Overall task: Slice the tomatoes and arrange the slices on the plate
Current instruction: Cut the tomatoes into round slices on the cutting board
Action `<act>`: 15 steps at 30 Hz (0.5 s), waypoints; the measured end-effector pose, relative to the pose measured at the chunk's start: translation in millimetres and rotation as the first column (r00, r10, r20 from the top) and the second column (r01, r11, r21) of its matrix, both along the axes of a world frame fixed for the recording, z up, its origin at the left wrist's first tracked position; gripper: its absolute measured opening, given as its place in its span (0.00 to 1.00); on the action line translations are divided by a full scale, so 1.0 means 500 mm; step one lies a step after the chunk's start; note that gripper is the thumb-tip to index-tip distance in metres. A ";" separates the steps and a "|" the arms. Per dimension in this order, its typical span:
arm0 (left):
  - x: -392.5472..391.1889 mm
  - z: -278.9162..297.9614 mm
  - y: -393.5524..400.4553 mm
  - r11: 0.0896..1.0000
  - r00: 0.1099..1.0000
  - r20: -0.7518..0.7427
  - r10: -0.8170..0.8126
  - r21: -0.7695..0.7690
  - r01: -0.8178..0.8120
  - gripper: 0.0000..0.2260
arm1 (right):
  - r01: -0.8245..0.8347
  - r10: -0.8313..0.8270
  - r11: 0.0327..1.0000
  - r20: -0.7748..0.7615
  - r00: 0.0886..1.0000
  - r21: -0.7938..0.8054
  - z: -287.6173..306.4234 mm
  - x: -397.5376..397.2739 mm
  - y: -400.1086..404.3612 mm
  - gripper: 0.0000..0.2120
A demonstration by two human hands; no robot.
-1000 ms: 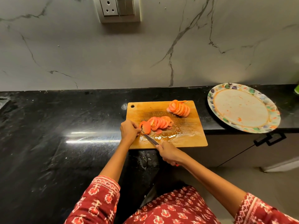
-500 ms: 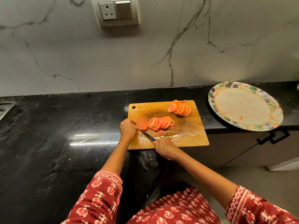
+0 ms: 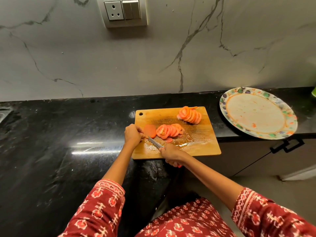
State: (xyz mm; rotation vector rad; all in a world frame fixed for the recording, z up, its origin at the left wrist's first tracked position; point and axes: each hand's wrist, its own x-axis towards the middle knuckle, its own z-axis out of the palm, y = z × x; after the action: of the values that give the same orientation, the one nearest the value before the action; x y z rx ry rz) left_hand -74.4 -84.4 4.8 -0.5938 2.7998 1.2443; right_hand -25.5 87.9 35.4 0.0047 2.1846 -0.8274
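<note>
1. We work at a black countertop (image 3: 51,151) under a marbled wall; the wooden cutting board (image 3: 205,144) lies at its near edge, and the patterned plate (image 3: 256,113) sits well apart to the right, overhanging the edge a little and holding no slices yet, only smears.
2. On the board, one fanned row of tomato slices (image 3: 189,115) lies at the far right and a second row (image 3: 169,130) sits in the middle, juice pooled just near of it.
3. Our left hand (image 3: 132,135) curls its fingers around the tomato end piece (image 3: 150,130) at the left of the middle row, pinching it at the near edge.
4. Our right hand (image 3: 171,153) is wrapped tight round the handle of the knife (image 3: 154,142), whose blade points far-left with its tip at the end piece.
5. To finish this cut well, we judge we should keep the left fingertips tucked back — the piece is thin and wet — and draw the blade lightly rather than press.
6. We can read no brand, label or writing anywhere — the wall socket (image 3: 113,10) is unmarked.
</note>
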 end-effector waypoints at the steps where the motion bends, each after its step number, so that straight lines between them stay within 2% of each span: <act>1: 0.002 -0.001 -0.003 1.000 1.000 -0.006 -0.014 -0.003 0.014 0.03 | -0.005 0.005 1.000 -0.002 1.000 0.004 0.002 0.000 -0.001 0.18; 6: -0.002 0.000 -0.011 0.998 0.997 -0.050 -0.056 0.036 0.058 0.05 | -0.057 0.058 0.998 -0.093 0.994 0.019 -0.001 -0.003 0.002 0.20; 9: -0.017 0.014 -0.013 0.979 0.981 -0.013 -0.192 -0.067 0.191 0.09 | -0.081 0.086 0.996 -0.136 0.987 0.039 -0.011 -0.001 0.014 0.20; 12: -0.030 0.025 -0.021 0.922 0.934 0.068 -0.351 -0.147 0.358 0.11 | -0.100 0.105 0.994 -0.142 0.984 0.046 -0.017 -0.008 0.025 0.22; 15: -0.034 0.027 -0.023 0.888 0.909 0.101 -0.404 -0.195 0.417 0.11 | -0.110 0.118 0.992 -0.165 0.979 0.055 -0.021 -0.010 0.024 0.22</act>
State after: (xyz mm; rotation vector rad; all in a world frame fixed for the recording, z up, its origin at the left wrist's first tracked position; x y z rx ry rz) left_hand -91.7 -96.0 18.4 -0.0231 2.8194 0.8390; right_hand -30.4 99.7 25.2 -0.1716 2.3370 -0.7359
